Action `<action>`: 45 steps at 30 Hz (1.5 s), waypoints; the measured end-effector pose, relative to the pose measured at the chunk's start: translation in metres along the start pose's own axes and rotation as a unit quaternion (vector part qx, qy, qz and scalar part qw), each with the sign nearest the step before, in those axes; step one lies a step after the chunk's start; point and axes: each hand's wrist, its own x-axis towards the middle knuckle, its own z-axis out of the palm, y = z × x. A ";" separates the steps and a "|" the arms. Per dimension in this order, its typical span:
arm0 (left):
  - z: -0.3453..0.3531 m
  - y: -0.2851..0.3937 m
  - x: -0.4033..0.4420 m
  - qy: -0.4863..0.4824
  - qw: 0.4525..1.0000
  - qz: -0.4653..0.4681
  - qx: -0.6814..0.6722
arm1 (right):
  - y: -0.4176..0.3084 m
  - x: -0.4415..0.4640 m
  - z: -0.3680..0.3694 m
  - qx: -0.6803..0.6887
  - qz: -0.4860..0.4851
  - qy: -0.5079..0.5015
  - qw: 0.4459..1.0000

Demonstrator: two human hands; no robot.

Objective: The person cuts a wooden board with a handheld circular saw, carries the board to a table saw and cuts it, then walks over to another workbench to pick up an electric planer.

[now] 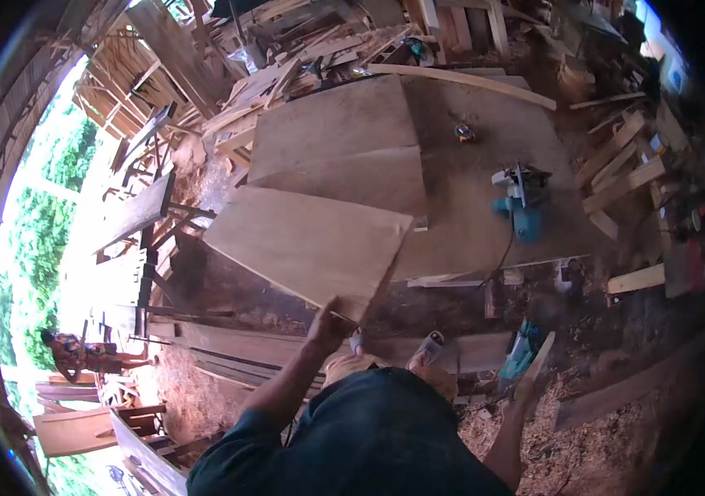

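My left hand (329, 331) is closed on the near corner of a flat plywood panel (311, 240). The panel slants across in front of me, over larger plywood sheets (340, 124). Down at my right side, my right hand (519, 398) is closed around a short, pale wooden strip (542, 355) that points up and away from me. Just left of that strip, a teal power tool (521, 349), which looks like a hand planer, sits low near the floor. A teal circular saw (522, 202) rests on the sheet at the right, its cord trailing toward me.
A small power tool (465, 132) lies on the sheets, and a long curved batten (468, 83) crosses their far edge. Lumber (629, 169) is stacked at the right. Planks (228, 343) and shavings (567, 446) cover the floor near my feet. Another person (88, 354) is at the far left.
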 end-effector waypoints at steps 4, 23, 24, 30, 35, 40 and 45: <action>-0.036 -0.063 0.058 -0.002 0.996 -0.081 -0.036 | -0.034 0.000 0.004 0.060 0.023 -0.041 0.997; -0.098 -0.124 0.127 0.104 0.992 -0.051 0.046 | -0.161 0.043 0.148 -0.323 -0.361 -0.107 0.868; -0.098 -0.127 0.129 0.100 0.993 -0.044 0.043 | -0.123 0.011 0.170 -0.353 -0.499 -0.172 0.773; -0.024 -0.128 0.060 0.151 0.966 -0.107 0.179 | 0.054 -0.141 0.275 -0.480 -0.182 -0.374 0.773; -0.043 -0.108 -0.004 0.153 0.984 -0.073 0.047 | 0.117 -0.133 0.276 -0.393 -0.179 -0.344 0.834; -0.129 -0.008 0.100 0.099 0.982 0.073 -0.146 | 0.115 -0.133 0.290 -0.375 -0.158 -0.322 0.855; -0.181 0.027 0.117 0.191 0.980 0.038 -0.029 | 0.113 -0.118 0.293 -0.382 -0.118 -0.236 0.886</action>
